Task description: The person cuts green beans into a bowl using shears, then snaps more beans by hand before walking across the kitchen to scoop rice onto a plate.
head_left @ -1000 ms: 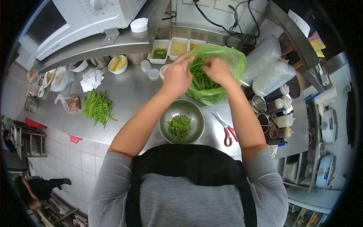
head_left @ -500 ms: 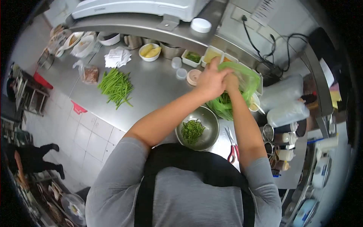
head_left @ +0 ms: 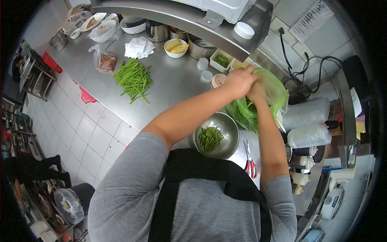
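Both hands are at the gathered mouth of a green translucent plastic bag [head_left: 274, 86] that has leafy greens inside. My left hand [head_left: 241, 82] is closed on the bag's edge from the left. Right beside it, my right hand [head_left: 256, 92] is closed at the bag too, its fingertips partly hidden behind the left hand. Below the hands, a steel bowl [head_left: 229, 139] holds cut green pieces [head_left: 211, 139]. Red-handled scissors [head_left: 250, 166] lie by the bowl, under my right forearm. Farther left, a loose pile of long green beans [head_left: 133, 78] rests on the steel counter [head_left: 169, 80].
Small lidded tubs [head_left: 206, 76], a bowl of peeled yellow pieces [head_left: 176, 47] and a container of greens [head_left: 221, 59] line the back. A steel shelf [head_left: 181, 14] overhangs them. Clear bags [head_left: 308, 136] and squeeze bottles stand right. Another person [head_left: 34, 167] is far left.
The camera view has turned slightly, so the counter and its items sit a little differently in the picture. Both hands stay together at the green bag, with the fingers shifted slightly.
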Demonstrator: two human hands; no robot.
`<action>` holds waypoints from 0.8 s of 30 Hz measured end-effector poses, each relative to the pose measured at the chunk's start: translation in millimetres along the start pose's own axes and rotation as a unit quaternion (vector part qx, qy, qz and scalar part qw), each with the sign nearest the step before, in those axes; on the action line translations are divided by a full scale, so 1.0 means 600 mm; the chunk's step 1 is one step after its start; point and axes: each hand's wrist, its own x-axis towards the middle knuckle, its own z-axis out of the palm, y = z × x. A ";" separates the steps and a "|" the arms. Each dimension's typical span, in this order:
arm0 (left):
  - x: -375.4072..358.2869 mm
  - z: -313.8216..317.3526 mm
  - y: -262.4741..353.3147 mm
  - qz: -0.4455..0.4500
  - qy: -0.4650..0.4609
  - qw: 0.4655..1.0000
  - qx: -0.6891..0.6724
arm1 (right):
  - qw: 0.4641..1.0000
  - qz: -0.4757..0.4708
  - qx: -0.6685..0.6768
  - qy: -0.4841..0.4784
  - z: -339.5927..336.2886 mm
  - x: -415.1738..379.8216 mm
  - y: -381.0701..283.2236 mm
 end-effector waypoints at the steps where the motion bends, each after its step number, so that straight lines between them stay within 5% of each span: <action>1: 0.000 0.003 -0.007 -0.031 -0.020 0.999 0.016 | 0.998 -0.034 0.029 -0.042 -0.003 0.006 0.013; 3: 0.000 0.027 -0.027 -0.091 -0.064 0.993 0.045 | 0.983 -0.096 0.088 -0.126 -0.005 0.025 0.056; 6: 0.003 0.094 -0.028 -0.218 0.005 0.974 -0.054 | 0.982 -0.145 0.098 -0.069 0.048 0.053 0.081; 9: 0.006 0.096 -0.059 -0.123 -0.116 0.983 -0.076 | 0.997 -0.052 0.021 -0.060 0.042 0.025 0.045; 12: 0.014 0.098 -0.090 -0.136 -0.157 0.977 0.052 | 0.992 -0.053 0.087 -0.074 0.010 0.006 0.040; 20: 0.009 0.097 -0.074 -0.108 -0.029 0.994 0.016 | 0.994 -0.089 0.029 -0.059 -0.019 -0.029 -0.005; 24: 0.012 0.075 -0.068 -0.112 -0.001 0.993 -0.034 | 0.973 -0.213 0.076 -0.045 -0.001 -0.013 0.033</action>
